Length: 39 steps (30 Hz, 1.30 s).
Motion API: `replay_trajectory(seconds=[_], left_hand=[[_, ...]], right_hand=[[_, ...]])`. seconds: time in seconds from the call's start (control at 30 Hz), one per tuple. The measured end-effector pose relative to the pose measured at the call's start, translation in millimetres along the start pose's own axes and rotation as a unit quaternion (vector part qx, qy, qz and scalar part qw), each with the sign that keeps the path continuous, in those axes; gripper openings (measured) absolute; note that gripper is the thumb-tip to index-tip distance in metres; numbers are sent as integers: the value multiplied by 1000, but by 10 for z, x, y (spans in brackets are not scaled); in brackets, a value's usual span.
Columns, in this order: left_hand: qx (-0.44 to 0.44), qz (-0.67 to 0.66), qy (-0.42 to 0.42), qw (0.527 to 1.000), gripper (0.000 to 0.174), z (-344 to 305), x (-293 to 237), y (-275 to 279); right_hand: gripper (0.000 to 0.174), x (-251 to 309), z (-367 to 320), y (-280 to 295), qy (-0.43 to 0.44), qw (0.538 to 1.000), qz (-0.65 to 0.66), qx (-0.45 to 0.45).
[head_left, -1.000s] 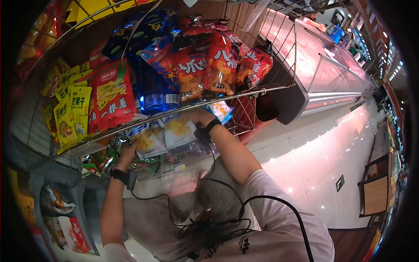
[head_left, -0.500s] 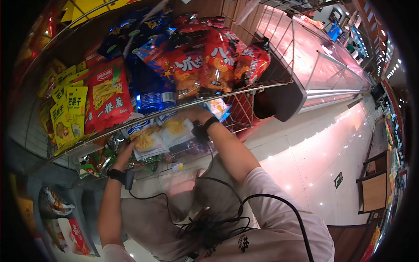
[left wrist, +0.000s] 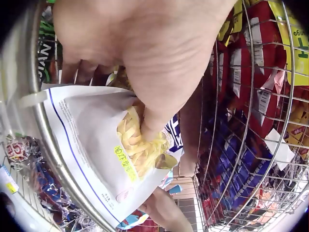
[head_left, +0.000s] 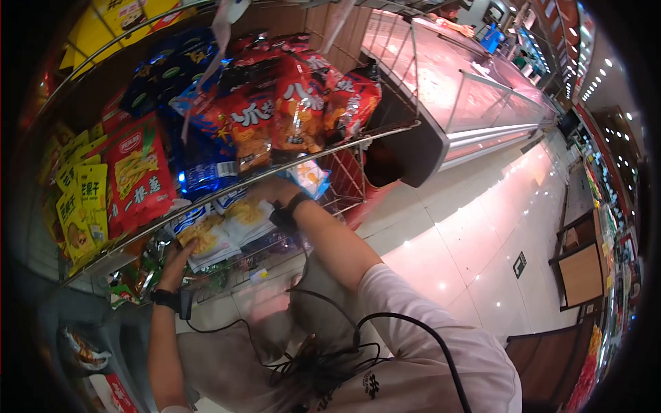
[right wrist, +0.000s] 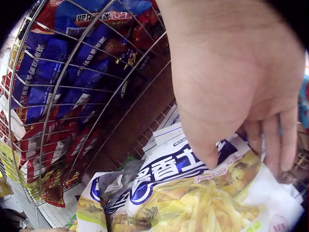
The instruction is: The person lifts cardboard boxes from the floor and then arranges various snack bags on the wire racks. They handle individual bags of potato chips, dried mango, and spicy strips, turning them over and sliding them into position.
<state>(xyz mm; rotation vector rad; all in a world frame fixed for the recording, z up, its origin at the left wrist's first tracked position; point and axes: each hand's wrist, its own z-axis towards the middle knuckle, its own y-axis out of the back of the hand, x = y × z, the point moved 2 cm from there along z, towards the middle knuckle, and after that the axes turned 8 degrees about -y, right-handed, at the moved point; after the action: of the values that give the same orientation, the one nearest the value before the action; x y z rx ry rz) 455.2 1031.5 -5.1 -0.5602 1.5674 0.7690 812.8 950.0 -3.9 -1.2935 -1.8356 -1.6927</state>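
On the lower shelf in the head view are two white snack bags printed with yellow potato strips, a left bag (head_left: 205,242) and a right bag (head_left: 246,212). My left hand (head_left: 175,264) grips the left bag at its left side. In the left wrist view its thumb presses on the printed front while the fingers go behind the bag. My right hand (head_left: 274,190) is at the upper right edge of the right bag. Seen from the right wrist, that thumb lies over the blue lettering of a potato snack bag (right wrist: 203,198) and the fingers bend over its far edge.
Above, a wire rack (head_left: 241,182) holds red snack bags (head_left: 300,113), blue bags (head_left: 200,172) and yellow dried mango bags (head_left: 89,196). Its front rail passes just over my hands. Dark shiny packets (head_left: 155,258) lie left of my left hand. A chilled display counter (head_left: 496,124) stands to the right.
The head view has swung, so shelf and hands appear farther left. Both hands stay at the white bags; the left bag's front has come more into sight.
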Motion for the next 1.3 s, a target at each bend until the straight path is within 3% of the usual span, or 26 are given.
replay_trajectory(seconds=[0.07,0.13,0.17,0.3,0.37,0.4,0.43,0.5,0.6,0.7,0.93,1.0,1.13,1.23,1.3], left_hand=[[-2,-28,-14,999,62,31,85,-9],[-9,-32,-11,999,61,19,54,13],[-10,-19,-10,1000,61,45,97,39],[-26,30,16,999,62,38,37,73],[-34,27,7,999,64,5,-40,31],[-30,25,6,999,64,19,-1,20],[-35,14,-8,999,64,39,68,57],[-58,20,-21,998,64,93,250,159],[-67,22,-28,997,61,49,110,122],[-38,12,-20,999,68,81,159,161],[-36,20,-54,998,64,131,248,164],[-48,3,-48,998,53,52,171,104],[-17,-34,-13,999,55,88,290,147],[3,-70,25,997,56,118,466,218],[29,17,-21,999,59,125,524,244]], right_hand=[[36,99,-109,93,2,999,-40,-28],[43,314,-366,170,-35,999,28,-10],[57,369,-356,187,-57,996,67,-9],[54,417,-355,189,-58,998,21,-16],[58,379,-373,212,-69,994,75,39],[58,346,-389,223,-71,994,74,35],[45,318,-379,208,-43,998,48,17],[43,241,-258,141,-34,999,23,-5],[45,105,-60,34,9,999,7,-50],[44,74,-98,39,-18,996,75,-34],[49,29,-19,53,-4,997,46,-55],[79,25,-26,64,-72,992,95,31],[69,-18,-25,-20,-118,993,-3,-25],[77,-44,-15,-65,-130,987,81,56],[77,-26,-54,-40,-145,982,101,73]])
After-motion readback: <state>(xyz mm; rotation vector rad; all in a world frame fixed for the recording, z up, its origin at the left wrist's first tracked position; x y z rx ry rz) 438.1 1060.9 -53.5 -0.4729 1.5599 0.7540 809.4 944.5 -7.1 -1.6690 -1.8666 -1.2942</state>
